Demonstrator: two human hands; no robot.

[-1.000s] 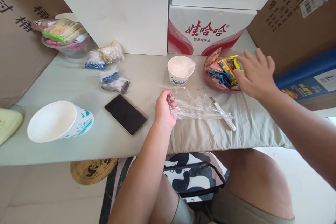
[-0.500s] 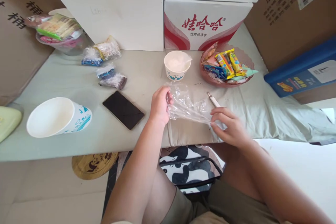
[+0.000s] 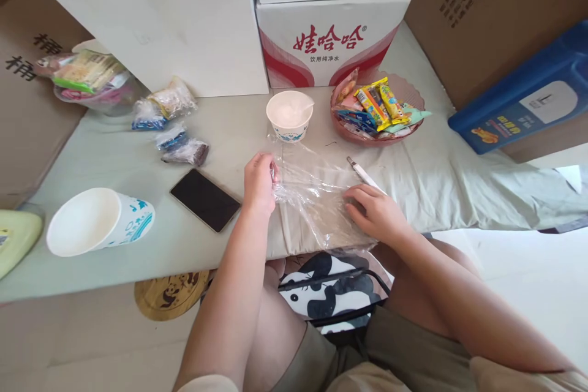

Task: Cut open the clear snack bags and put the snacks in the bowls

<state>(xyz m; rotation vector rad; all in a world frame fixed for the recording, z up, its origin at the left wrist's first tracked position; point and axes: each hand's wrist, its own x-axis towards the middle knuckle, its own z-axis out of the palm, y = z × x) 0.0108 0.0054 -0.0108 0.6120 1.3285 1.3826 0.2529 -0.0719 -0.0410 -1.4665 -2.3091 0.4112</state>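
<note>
My left hand (image 3: 260, 184) is closed on a crumpled edge of a sheet of clear thin plastic film (image 3: 316, 211). The film spreads to the right and droops over the table's front edge. My right hand (image 3: 374, 211) lies at the film's right side, fingers stretched and thumb apart from them. Just behind my right hand is a white pen-like stick (image 3: 362, 171) with a metal tip, its near end hidden. Behind the film stands a small paper cup (image 3: 290, 117) with a blue pattern, holding something whitish and a clear utensil.
On the cloth-covered table (image 3: 248, 162) lie a phone (image 3: 205, 199), a tipped paper tub (image 3: 103, 222) and small wrapped packets (image 3: 181, 146). A pink bowl (image 3: 367, 138) of snacks sits right of the cup. White boxes (image 3: 160, 43) wall the back; a blue bottle (image 3: 519, 89) leans right.
The plastic film has been spread out and now hangs lower at the front. My right hand's pinch on it has loosened. The view has shifted slightly, moving most things left.
</note>
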